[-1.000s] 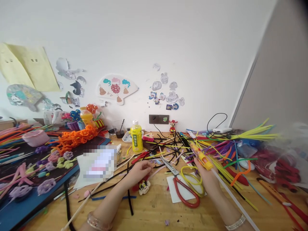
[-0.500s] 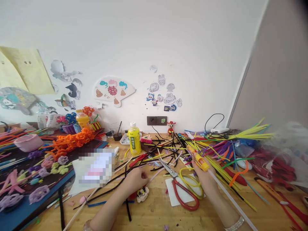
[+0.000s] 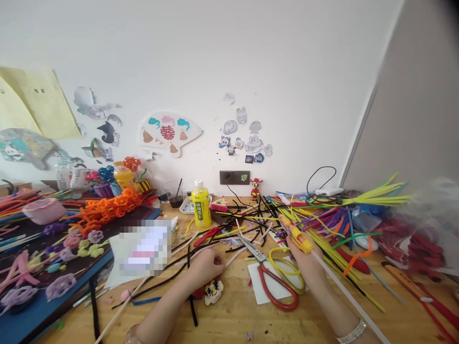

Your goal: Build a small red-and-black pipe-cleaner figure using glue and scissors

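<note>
Yellow glue gun (image 3: 297, 236) sits in the right hand (image 3: 304, 259), apparently gripped.

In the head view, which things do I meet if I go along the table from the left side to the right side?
Pink bowl → orange chain → left hand → red-handled scissors → right hand, holding a yellow tool → orange strip → orange handle.
</note>
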Demonstrator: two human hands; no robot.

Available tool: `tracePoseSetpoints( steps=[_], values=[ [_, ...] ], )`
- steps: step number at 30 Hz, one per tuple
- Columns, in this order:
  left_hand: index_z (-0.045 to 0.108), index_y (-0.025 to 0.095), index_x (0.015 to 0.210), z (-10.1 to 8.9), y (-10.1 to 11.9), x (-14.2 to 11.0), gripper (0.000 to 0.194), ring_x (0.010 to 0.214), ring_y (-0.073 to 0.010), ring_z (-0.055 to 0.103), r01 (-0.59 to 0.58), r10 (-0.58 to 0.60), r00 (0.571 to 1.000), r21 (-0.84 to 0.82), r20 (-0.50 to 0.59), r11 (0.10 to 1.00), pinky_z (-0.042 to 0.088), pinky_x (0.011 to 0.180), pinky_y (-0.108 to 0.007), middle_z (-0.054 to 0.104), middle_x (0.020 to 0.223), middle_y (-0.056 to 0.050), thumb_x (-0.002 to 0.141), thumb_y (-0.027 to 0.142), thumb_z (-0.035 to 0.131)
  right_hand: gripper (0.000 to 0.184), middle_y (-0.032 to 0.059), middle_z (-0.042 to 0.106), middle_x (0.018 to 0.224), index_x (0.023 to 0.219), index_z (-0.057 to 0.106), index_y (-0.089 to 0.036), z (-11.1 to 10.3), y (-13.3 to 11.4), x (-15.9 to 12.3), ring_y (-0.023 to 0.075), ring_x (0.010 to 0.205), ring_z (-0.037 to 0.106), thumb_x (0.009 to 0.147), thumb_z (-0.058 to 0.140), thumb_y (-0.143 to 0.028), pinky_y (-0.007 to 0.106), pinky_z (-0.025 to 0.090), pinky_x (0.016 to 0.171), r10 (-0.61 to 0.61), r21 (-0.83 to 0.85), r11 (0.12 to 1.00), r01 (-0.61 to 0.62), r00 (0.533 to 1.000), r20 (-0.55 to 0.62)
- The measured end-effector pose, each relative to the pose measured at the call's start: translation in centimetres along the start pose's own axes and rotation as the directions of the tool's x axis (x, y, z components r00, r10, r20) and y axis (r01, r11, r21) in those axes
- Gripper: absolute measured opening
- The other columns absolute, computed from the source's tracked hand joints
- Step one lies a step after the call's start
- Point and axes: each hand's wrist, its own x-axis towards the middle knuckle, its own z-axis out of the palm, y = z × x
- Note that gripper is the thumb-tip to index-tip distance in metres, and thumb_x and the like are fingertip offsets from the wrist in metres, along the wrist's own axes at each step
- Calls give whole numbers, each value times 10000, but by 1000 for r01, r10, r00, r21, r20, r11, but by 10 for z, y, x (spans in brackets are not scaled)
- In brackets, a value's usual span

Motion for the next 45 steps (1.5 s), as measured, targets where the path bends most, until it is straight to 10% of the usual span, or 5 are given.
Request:
tracePoseSetpoints(
  steps=[12,28,45],
  values=[
    [518,171,692,-6,11,-3,255,482,-90,487,-9,32,999,-571,30,821,386,488,-213,572,553,30,682,414,594,265,68,654,724,771,582,-173,1,8,1,229,710,596,648,570,-409,310,456,660,-16,7,1000,16,1000,13],
    [644,126,663,-11,21,-10,254,533,-108,552,8,87,993,-792,77,610,427,560,-238,687,664,-47,657,376,688,234,59,643,711,737,576,-175,0,6,-1,225,694,586,636,590,-386,309,450,651,-23,54,998,22,999,32],
    [618,181,651,-33,18,-12,233,594,-101,543,-398,106,916,-909,-386,126,442,654,-239,611,557,20,717,404,634,249,63,646,753,768,577,-181,1,11,0,233,736,589,638,578,-393,316,445,692,-23,20,1000,21,998,56]
  ],
)
